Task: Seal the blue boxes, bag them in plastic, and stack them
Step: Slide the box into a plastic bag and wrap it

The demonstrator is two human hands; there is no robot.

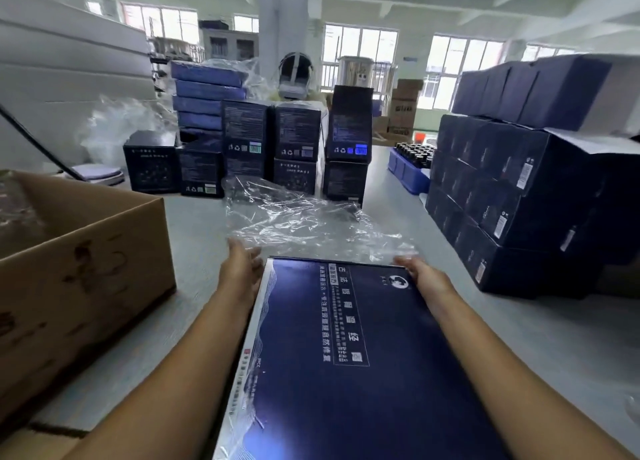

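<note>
Blue box (346, 373) runs lengthwise away. Left hand (242, 269) presses flat and right hand (424, 276) grips at its far corners. Plastic bag (304, 220) lies just beyond.

Your box (346, 373) is dark blue with white lettering and pale wavy lines; the carton (86, 279) is plain brown

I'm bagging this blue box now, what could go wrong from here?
The plastic bag lies crumpled beyond the blue box, so it may snag on the far corners or tear. The left hand and right hand sit only at those corners, so the grip may slip and the box twist.
</note>
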